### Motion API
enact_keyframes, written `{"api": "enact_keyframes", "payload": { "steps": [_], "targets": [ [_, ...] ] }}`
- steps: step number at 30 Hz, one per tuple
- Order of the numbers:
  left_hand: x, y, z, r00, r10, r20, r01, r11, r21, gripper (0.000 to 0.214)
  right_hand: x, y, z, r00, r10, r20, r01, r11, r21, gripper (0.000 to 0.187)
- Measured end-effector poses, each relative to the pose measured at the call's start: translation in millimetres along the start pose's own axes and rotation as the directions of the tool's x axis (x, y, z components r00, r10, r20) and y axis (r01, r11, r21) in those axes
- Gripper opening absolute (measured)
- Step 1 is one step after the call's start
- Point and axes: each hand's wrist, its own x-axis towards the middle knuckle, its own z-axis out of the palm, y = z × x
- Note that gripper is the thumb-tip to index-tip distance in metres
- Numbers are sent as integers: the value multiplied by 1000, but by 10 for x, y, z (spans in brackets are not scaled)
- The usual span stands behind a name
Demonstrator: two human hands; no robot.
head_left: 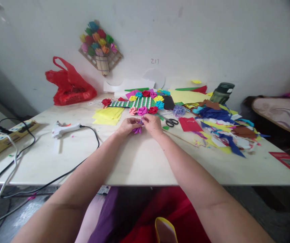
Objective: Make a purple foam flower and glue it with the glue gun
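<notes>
My left hand (127,125) and my right hand (153,125) meet over the middle of the table (139,162), fingers pinched together on a small purple felt piece (137,128). Both hands are closed round it. Just beyond them lies a green and white woven mat (132,103) ringed with felt flowers in red, pink, blue and yellow (142,110). Black-handled scissors (171,122) lie to the right of my right hand, next to a red felt sheet (189,124).
A white glue gun (63,128) with a black cord lies left, near a power strip (13,130). A red plastic bag (69,86) sits at the back left. Yellow sheets (108,115), a heap of felt scraps (226,130) and a dark bottle (222,92) lie about.
</notes>
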Motion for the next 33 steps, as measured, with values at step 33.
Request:
{"api": "enact_keyframes", "payload": {
  "steps": [33],
  "targets": [
    [19, -18, -53, 995, 96, -20, -95, 995, 5, 28, -7, 8, 30, 994, -93, -59, 100, 986, 136, 11]
  ]
}}
